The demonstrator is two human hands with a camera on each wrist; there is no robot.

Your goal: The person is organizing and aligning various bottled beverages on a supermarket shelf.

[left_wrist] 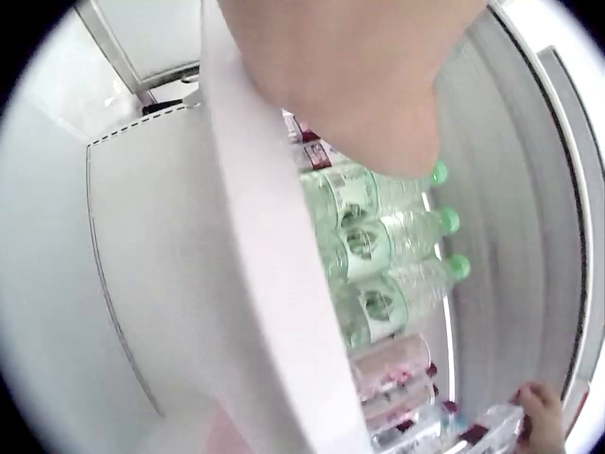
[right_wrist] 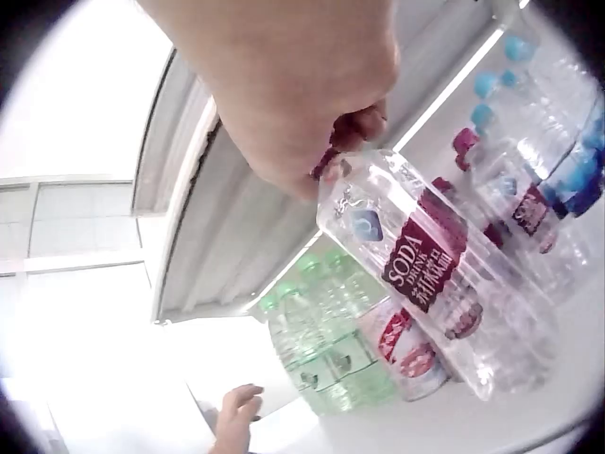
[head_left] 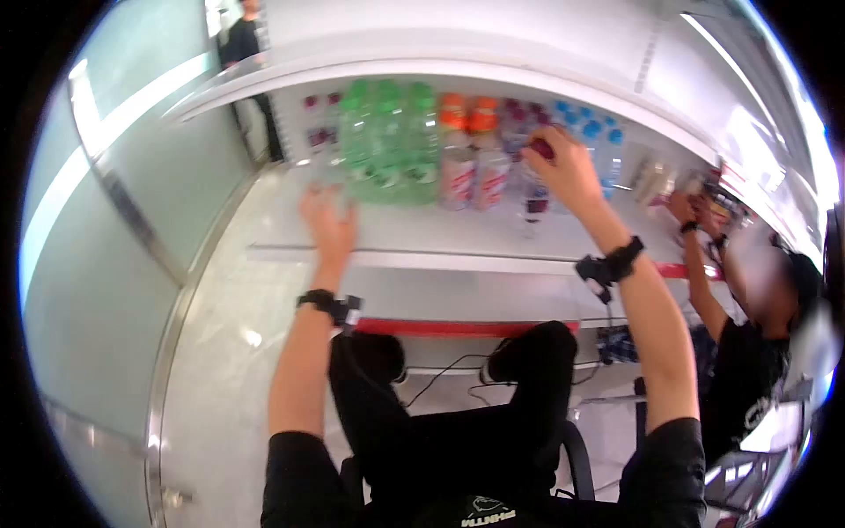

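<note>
left hand [head_left: 327, 224]: fingers straight and apart, flat on shelf [head_left: 422, 239] | right hand [head_left: 563, 172]: fingers clamped round maroon cap of soda bottle [right_wrist: 430, 260], tilted beneath fingertips | green bottles [head_left: 387, 145]: just beyond left fingertips | blue-capped bottles [head_left: 591, 132]: behind right fingers

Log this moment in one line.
right hand: grips maroon-capped soda bottle by its top, tilted | left hand: rests on shelf beside green bottles
</note>
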